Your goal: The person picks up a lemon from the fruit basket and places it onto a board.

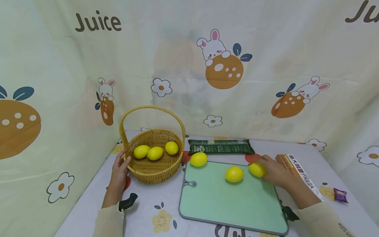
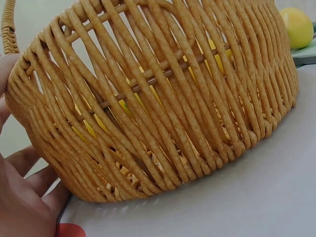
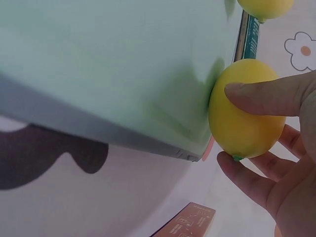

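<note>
Nearest of all, the pale green cutting board lies flat on the cloth-covered desk, with a small purple-wrapped sweet well off to the right and a pasta box near its right side. The right hand pinches a yellow lemon between thumb and fingers over the board's far right corner; the fruit looks smooth and round, so I'd say a slack pinch could let it slip and roll off the edge. Just beside it, a second lemon lies loose on the board, where a stray knuckle might start it rolling. Across the way, the left hand grips the left side of the wicker basket, which holds three lemons; a hard pull there could, I think, tip it and spill them. Another loose lemon sits at the board's far left corner, and a swing of the basket might knock it away. Behind lies a dark green packet, then the rabbit-printed curtain.
</note>
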`<state>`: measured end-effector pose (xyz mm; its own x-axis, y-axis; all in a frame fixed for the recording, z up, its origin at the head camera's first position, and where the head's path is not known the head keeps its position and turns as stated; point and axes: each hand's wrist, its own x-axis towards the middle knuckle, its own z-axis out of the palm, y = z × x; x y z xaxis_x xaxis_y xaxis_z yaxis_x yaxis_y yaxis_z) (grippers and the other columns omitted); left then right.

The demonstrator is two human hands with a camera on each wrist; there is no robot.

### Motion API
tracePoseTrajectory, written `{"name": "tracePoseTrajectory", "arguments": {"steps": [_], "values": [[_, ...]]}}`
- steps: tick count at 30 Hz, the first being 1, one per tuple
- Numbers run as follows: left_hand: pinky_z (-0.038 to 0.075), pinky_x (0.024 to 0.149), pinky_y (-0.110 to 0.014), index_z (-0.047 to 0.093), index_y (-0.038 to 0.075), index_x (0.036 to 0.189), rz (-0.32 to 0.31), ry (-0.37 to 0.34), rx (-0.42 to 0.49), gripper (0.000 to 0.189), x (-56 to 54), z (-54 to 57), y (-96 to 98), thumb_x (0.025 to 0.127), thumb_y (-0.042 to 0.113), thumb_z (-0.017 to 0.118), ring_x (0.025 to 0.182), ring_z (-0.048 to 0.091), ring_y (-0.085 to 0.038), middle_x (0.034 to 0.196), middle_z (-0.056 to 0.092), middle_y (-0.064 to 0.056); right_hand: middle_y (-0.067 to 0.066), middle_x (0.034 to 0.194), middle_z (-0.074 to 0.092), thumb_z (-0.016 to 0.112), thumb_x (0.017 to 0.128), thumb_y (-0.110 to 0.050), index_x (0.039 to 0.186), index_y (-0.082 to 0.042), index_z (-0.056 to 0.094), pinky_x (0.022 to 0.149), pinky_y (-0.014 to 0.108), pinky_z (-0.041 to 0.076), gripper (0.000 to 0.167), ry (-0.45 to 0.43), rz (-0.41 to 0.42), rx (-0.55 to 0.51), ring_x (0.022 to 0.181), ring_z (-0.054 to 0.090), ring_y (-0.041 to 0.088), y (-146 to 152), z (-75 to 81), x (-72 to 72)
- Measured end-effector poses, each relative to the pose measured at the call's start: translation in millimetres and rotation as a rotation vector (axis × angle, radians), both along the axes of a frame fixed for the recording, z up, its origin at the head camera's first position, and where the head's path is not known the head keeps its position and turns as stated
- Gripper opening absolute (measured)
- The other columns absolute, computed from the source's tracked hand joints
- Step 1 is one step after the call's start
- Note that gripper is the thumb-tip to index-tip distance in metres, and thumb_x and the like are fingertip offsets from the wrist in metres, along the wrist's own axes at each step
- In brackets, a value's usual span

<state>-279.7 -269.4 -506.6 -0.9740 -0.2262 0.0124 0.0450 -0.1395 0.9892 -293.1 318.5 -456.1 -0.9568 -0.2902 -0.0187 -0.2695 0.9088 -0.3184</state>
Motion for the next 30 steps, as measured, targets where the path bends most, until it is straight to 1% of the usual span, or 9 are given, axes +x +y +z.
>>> {"name": "tracePoseTrajectory", "arguments": {"steps": [5,9,15,19,22,24,27,30], "values": [[0.019,0.115,-0.039,0.027,0.023,0.153,-0.004,0.0,0.001,0.057,0.3,-0.7,-1.0,0.102,0.029,0.051,0.141,0.028,-0.021,0.159,0.018,-0.006,0.019,0.123,0.052,0.079,0.074,-0.003,0.129,-0.01,0.062,0.089,0.061,0.045,0.057,-0.015,-0.007,-0.018,0.1,0.051,0.035,2,-0.4,-0.6],[0.019,0.115,-0.04,0.028,0.023,0.153,0.003,-0.004,-0.002,0.057,-0.3,-1.3,-1.7,0.102,0.028,0.052,0.141,0.028,-0.022,0.159,0.018,-0.007,0.021,0.124,0.051,0.08,0.073,-0.003,0.129,-0.01,0.062,0.088,0.062,0.045,0.059,-0.011,-0.002,0.005,0.1,0.051,0.036,1,2.2,-1.9],[0.018,0.115,-0.045,0.029,0.025,0.152,0.02,-0.006,-0.035,0.058,-2.1,-1.8,-1.3,0.1,0.034,0.055,0.142,0.025,-0.026,0.16,0.016,-0.01,0.023,0.125,0.051,0.084,0.073,-0.013,0.127,-0.009,0.064,0.088,0.062,0.045,0.057,-0.015,-0.031,0.015,0.101,0.051,0.038,-3,7.1,-4.0],[0.018,0.115,-0.046,0.029,0.026,0.152,0.024,-0.018,-0.039,0.059,-3.4,-3.2,-1.4,0.1,0.035,0.055,0.143,0.024,-0.025,0.16,0.015,-0.009,0.023,0.127,0.05,0.085,0.073,-0.017,0.128,-0.006,0.062,0.089,0.062,0.044,0.06,-0.004,-0.036,0.013,0.103,0.052,0.039,-9,10.0,-4.2],[0.018,0.115,-0.044,0.03,0.026,0.152,0.028,-0.024,-0.027,0.059,-4.1,-3.7,-1.3,0.1,0.035,0.055,0.142,0.026,-0.024,0.16,0.017,-0.007,0.024,0.131,0.049,0.085,0.073,-0.018,0.13,-0.004,0.059,0.091,0.063,0.043,0.064,0.011,-0.012,0.028,0.109,0.051,0.042,-17,13.5,-3.8],[0.018,0.115,-0.043,0.029,0.026,0.153,0.027,-0.023,-0.021,0.059,-4.1,-3.7,-1.3,0.1,0.035,0.055,0.142,0.025,-0.023,0.16,0.017,-0.007,0.024,0.133,0.049,0.084,0.074,-0.018,0.131,-0.004,0.059,0.092,0.063,0.042,0.064,0.02,0.015,0.038,0.113,0.049,0.043,-23,16.1,-3.2],[0.017,0.115,-0.043,0.028,0.026,0.153,0.023,-0.022,-0.013,0.06,-4.1,-3.5,-2.0,0.1,0.035,0.054,0.143,0.024,-0.023,0.16,0.016,-0.006,0.023,0.133,0.05,0.084,0.075,-0.015,0.13,-0.006,0.061,0.094,0.061,0.042,0.061,0.033,0.061,0.056,0.117,0.047,0.044,-35,19.7,-1.5],[0.017,0.115,-0.043,0.029,0.026,0.153,0.018,-0.022,-0.005,0.059,-4.0,-3.4,-2.6,0.1,0.034,0.054,0.143,0.024,-0.022,0.16,0.017,-0.005,0.018,0.13,0.054,0.085,0.072,-0.009,0.128,-0.009,0.063,0.093,0.059,0.044,0.06,0.04,0.112,0.049,0.117,0.049,0.041,-45,22.3,1.7]]}}
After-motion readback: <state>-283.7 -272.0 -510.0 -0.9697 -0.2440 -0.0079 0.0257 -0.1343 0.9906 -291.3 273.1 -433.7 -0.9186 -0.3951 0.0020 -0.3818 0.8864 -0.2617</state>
